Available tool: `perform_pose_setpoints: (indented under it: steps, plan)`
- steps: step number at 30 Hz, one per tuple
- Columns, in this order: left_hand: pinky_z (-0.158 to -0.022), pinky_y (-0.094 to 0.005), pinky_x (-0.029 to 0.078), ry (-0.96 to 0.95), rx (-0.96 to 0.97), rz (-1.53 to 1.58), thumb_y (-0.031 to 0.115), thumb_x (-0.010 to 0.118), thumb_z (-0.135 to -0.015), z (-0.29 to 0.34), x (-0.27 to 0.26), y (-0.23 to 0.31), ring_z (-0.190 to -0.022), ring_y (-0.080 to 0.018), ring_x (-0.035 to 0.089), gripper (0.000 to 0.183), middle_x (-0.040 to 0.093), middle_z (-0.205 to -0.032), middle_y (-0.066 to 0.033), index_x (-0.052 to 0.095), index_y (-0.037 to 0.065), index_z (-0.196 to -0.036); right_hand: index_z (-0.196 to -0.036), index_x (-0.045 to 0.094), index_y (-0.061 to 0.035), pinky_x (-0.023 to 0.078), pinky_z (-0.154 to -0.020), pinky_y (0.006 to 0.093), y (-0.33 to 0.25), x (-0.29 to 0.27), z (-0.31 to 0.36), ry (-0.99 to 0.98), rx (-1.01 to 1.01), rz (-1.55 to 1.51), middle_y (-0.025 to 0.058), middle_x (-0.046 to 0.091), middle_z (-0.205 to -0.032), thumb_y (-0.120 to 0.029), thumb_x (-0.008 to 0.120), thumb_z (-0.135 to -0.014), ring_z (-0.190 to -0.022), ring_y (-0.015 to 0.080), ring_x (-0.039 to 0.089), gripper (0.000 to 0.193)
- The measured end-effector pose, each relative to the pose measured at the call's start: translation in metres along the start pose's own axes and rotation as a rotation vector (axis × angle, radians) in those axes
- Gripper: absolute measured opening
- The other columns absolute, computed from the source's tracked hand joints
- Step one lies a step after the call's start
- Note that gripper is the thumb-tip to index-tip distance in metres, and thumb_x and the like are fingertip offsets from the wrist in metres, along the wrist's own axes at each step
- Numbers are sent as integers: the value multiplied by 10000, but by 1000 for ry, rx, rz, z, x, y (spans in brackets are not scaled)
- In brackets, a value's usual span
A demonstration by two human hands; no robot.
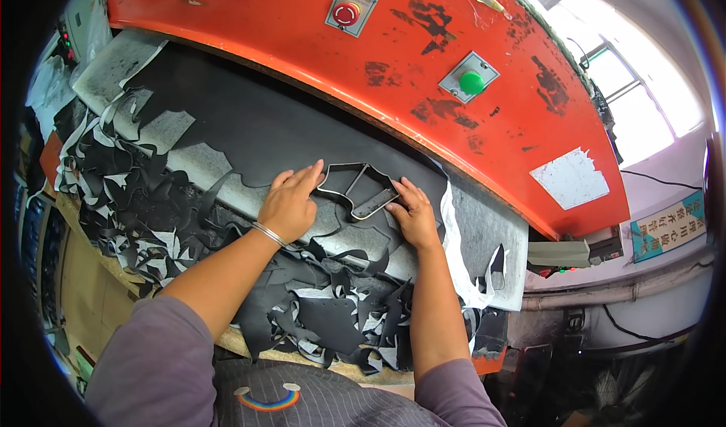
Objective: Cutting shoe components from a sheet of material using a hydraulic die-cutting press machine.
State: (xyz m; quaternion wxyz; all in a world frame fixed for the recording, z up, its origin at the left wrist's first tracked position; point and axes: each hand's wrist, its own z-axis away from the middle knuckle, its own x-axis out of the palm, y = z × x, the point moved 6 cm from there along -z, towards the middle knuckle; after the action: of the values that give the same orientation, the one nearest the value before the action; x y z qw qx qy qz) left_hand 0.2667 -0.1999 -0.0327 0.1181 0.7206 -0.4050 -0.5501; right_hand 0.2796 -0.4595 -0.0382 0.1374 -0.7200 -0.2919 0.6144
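A metal cutting die (pixel 370 209), an open angular frame with a crossbar, rests on the black sheet material (pixel 227 113). My left hand (pixel 291 206) grips its left end, fingers pointing forward and their tips against the rim. On the opposite end, my right hand (pixel 414 214) holds the frame with thumb and fingers. Together they clasp the die from both sides near the sheet's cut edge. The undersides of my fingers are hidden.
Black and white scraps (pixel 325 317) pile along the near edge of the pale cutting board (pixel 503 264). Beyond it stands an orange-red machine beam (pixel 302 41) with a green button (pixel 471 83) and a red button (pixel 346 14). A white backing strip (pixel 456 253) lies right of my right hand.
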Motion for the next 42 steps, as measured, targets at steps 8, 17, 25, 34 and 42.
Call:
perform_pose_setpoints:
  steps: [8, 17, 25, 34, 42]
  plan:
    - [-1084, -423, 286, -21, -16, 27, 42, 451, -769, 1, 4, 0, -1216, -287, 495, 648, 576, -1277, -136, 355, 7, -1408, -1270, 584, -143, 258, -1118, 428, 4, 1, 2, -6, 4, -11, 180, 502, -1355, -241, 701, -802, -1272, 321, 449, 492]
    - [-1069, -420, 309, -5, -9, -4, 28, 465, -773, 0, 6, 2, -1197, -268, 509, 617, 558, -1267, -160, 379, 1, -1384, -1270, 587, -163, 265, -1113, 428, 7, 0, 2, -13, 11, -10, 174, 501, -1357, -243, 705, -800, -1265, 334, 448, 491]
    - [-1064, -419, 314, -2, -8, -21, 31, 475, -768, 1, 2, -1, -1208, -259, 503, 618, 566, -1261, -150, 378, -11, -1377, -1274, 585, -176, 305, -1089, 427, 5, 3, -1, -27, 27, 8, 171, 497, -1364, -244, 723, -781, -1264, 369, 440, 516]
    - [-1033, -383, 355, -27, -157, 255, 54, 515, -793, 2, -4, -22, -1149, -253, 558, 606, 605, -1256, -123, 399, 20, -1387, -1260, 553, -2, 432, -977, 390, -29, -19, 18, -56, 295, 51, 187, 575, -1265, -231, 775, -750, -1170, 315, 547, 601]
    - [-669, -223, 465, 377, -541, 919, 141, 588, -898, -12, -128, -74, -821, -91, 624, 252, 686, -1031, -65, 627, 27, -1120, -994, 543, -12, 473, -696, 229, -165, -119, 22, 619, -39, -403, 38, 604, -855, -109, 710, -852, -751, 88, 560, 239]
